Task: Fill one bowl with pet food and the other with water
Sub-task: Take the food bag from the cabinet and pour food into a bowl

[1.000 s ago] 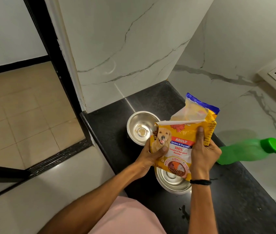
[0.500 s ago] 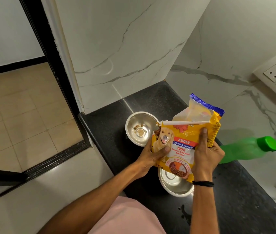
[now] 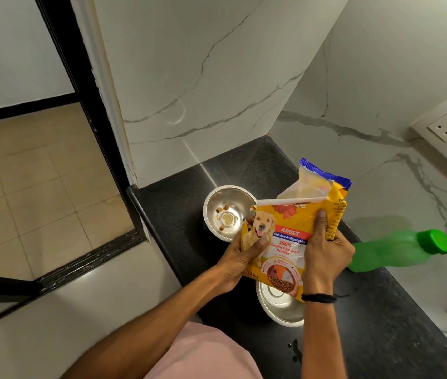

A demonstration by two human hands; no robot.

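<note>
A yellow pet food bag (image 3: 290,236) with a dog picture is held over the black counter (image 3: 178,214), its torn top tilted left toward the far steel bowl (image 3: 216,203). A few brown kibbles lie in that bowl. My left hand (image 3: 240,258) grips the bag's lower left side, thumb on the front. My right hand (image 3: 325,250) grips the bag's right side, thumb pointing up. A second steel bowl (image 3: 279,310) sits nearer me, partly hidden under the bag, with no food seen in it. A green water bottle (image 3: 397,250) with a green cap stands at the right.
The counter is narrow, with marble walls behind and to the right. A wall socket (image 3: 445,125) is at the upper right. A small wet spot (image 3: 294,348) lies on the near counter. Left of the counter edge the floor drops away to tiles and a black door frame.
More kibbles have dropped into the far bowl. Both hands have kept their grip on the bag, which stays tilted toward that bowl.
</note>
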